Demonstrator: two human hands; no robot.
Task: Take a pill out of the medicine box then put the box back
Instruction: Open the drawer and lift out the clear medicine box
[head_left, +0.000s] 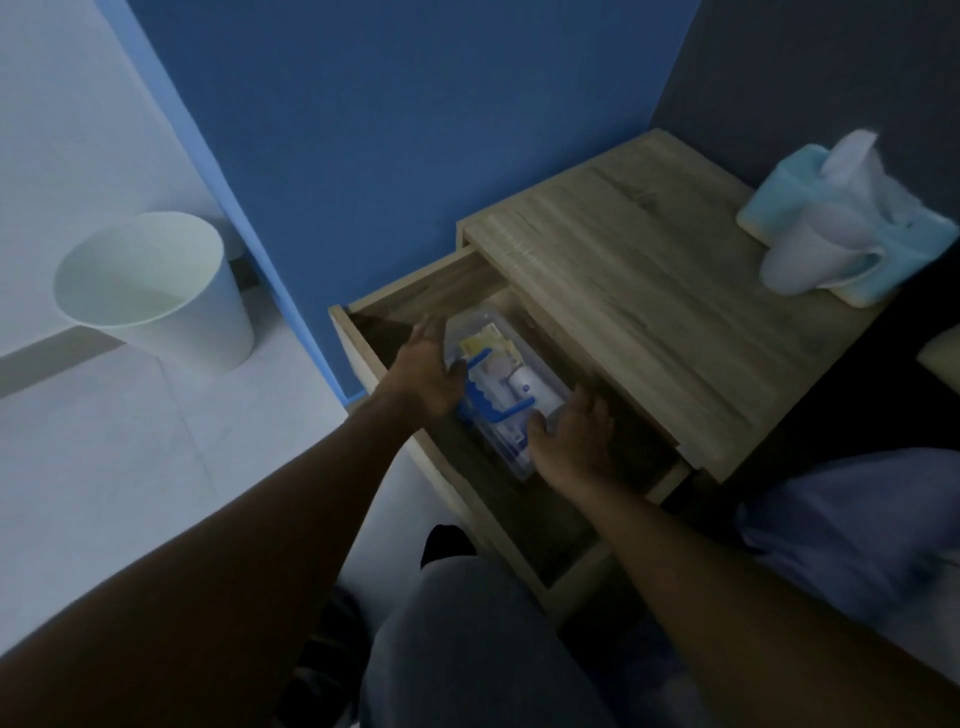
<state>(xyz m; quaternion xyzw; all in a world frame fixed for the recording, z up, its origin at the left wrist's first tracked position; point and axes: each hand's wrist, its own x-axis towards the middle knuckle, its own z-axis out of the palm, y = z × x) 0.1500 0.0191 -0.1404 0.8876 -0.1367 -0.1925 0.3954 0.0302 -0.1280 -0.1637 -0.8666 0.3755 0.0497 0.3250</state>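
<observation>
Dim blue walls back a wooden nightstand (649, 291) filling the right of the frame, its drawer (415, 296) pulled open at centre. Nearest me, my right hand (571, 441) lies fingers spread against the near end of the clear medicine box (506, 387) inside the drawer. My left hand (428, 371), also spread, presses the box's left side by its blue handle. Farther, upper right, a white mug (815, 260) leans on a blue tissue box (779, 202); a white bin (156, 286) stands at left.
</observation>
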